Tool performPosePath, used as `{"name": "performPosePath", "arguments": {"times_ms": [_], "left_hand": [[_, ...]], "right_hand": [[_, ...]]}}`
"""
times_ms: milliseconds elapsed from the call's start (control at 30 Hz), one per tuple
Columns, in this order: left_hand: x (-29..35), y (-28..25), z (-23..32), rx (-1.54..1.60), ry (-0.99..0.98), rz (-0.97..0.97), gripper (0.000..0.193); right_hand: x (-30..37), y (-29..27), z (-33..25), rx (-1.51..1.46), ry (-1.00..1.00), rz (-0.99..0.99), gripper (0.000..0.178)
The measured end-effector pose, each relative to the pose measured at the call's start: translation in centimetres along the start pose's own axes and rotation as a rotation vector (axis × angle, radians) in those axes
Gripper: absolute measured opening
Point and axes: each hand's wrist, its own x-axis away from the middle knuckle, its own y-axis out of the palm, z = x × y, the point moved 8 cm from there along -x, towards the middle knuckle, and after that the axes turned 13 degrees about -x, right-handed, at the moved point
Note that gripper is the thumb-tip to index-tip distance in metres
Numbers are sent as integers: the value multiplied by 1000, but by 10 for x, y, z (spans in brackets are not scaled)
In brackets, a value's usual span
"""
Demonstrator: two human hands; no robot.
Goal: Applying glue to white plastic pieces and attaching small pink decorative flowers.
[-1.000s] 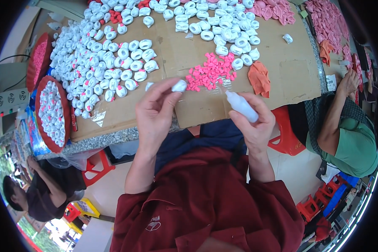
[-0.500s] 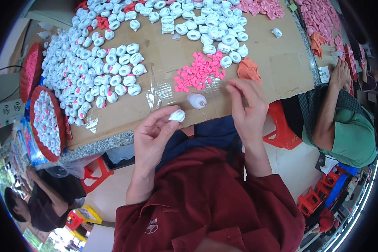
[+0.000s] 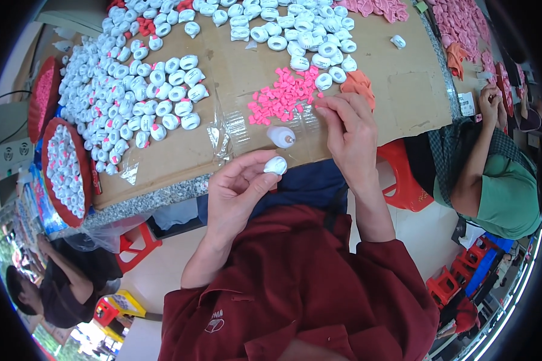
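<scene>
My left hand [image 3: 242,188] pinches a small white rounded piece [image 3: 275,165] between thumb and fingertips, just off the table's front edge. My right hand [image 3: 350,133] is drawn into a pinch at the right edge of a pile of small pink pieces [image 3: 277,99]. One pink bit [image 3: 320,94] shows right beside its fingertips; whether they grip it is hidden. Between my hands a small white bottle [image 3: 281,137] with a narrow tip lies on the cardboard, its tip toward me.
Many white pieces, some with pink bits, cover the cardboard [image 3: 415,96] at left and back. An orange cloth [image 3: 359,88] lies beyond my right hand. Red trays [image 3: 84,180] stand at the left edge. A person in green [image 3: 506,198] sits at right, another person [image 3: 60,280] at left.
My left hand has moved right with the white piece, which has turned in the fingers. My right hand has moved slightly forward and left to the edge of the pink pile.
</scene>
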Motion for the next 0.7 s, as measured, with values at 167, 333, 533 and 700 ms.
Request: {"name": "performPosePath", "arguments": {"times_ms": [167, 333, 533, 700], "left_hand": [[0, 6, 7, 10, 200, 47, 30], [3, 10, 8, -109, 296, 74, 29], [4, 11, 7, -74, 285, 53, 25], [5, 13, 15, -264, 353, -1, 22]], "right_hand": [[24, -11, -30, -329, 101, -46, 12], [39, -3, -43, -373, 103, -73, 16], [46, 6, -30, -639, 277, -110, 15], [60, 21, -7, -1030, 774, -152, 15]]}}
